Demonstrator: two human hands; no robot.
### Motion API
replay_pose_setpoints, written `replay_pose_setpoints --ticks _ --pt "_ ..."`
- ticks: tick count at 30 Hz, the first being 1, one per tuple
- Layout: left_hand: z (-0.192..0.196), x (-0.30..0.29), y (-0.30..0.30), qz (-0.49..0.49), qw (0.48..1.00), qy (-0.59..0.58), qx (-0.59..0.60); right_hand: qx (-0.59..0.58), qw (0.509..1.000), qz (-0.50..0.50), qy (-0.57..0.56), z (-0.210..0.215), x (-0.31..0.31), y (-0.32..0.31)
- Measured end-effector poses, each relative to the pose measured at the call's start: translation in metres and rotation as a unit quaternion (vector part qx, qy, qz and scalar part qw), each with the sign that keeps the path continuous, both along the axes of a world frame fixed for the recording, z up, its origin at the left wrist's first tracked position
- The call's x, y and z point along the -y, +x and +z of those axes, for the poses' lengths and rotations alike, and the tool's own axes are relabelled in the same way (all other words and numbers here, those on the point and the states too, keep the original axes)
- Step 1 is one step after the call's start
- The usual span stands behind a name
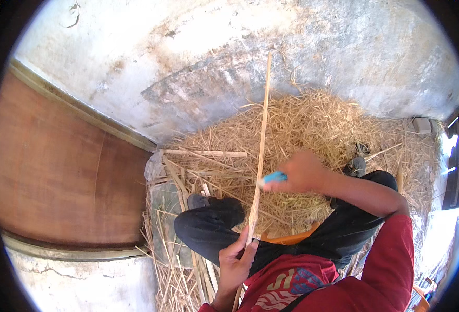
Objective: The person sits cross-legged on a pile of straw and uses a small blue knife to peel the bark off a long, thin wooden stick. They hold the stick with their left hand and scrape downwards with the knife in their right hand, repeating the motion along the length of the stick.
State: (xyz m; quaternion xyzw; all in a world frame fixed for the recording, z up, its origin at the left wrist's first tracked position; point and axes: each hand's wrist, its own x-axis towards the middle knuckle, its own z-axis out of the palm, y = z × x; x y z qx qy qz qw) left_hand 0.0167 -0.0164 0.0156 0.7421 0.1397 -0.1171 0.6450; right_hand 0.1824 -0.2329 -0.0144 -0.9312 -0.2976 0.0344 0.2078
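A long, pale bamboo strip (264, 122) stands lengthwise in front of me, its far end reaching up before the wall. My left hand (236, 262) is closed around its lower part, near my lap, with the thumb lying along it. My right hand (305, 174), smeared by motion, is closed on a blue-handled tool (275, 177). The tool's tip meets the strip a little below its middle. That tip is too blurred to make out its shape. Frayed fibres show on the strip just above my left hand.
Curled shavings (312, 122) are heaped between my bent legs and the stained wall (214, 78). Several cut strips (203, 153) lie to the left, beside a brown wooden panel (58, 171). Something orange (292, 238) shows under my legs. A grey block (422, 125) sits at the far right.
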Motion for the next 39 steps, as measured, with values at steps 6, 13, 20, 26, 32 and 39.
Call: replay_pose_setpoints --ticks 6,13,20,26,32,39 --pt "-0.004 0.002 -0.001 -0.025 0.996 0.050 0.071 0.048 0.999 0.014 0.021 -0.007 0.003 0.012" --pt "-0.010 0.000 -0.001 -0.033 0.995 0.027 0.087 0.111 0.993 0.009 0.027 -0.016 0.006 0.025" --pt "0.007 0.002 -0.002 -0.076 0.991 0.109 0.024 -0.061 0.987 -0.144 -0.028 -0.021 0.011 0.039" --pt "0.000 -0.001 0.001 -0.033 0.988 0.103 0.107 0.038 0.999 -0.035 -0.002 -0.004 -0.001 0.025" --pt "-0.007 -0.005 0.003 -0.036 0.980 0.121 0.156 0.038 0.998 -0.042 0.004 -0.012 -0.008 0.017" --pt "-0.003 -0.004 -0.003 -0.073 0.973 0.168 0.142 -0.047 0.988 -0.143 -0.017 -0.019 0.016 0.057"
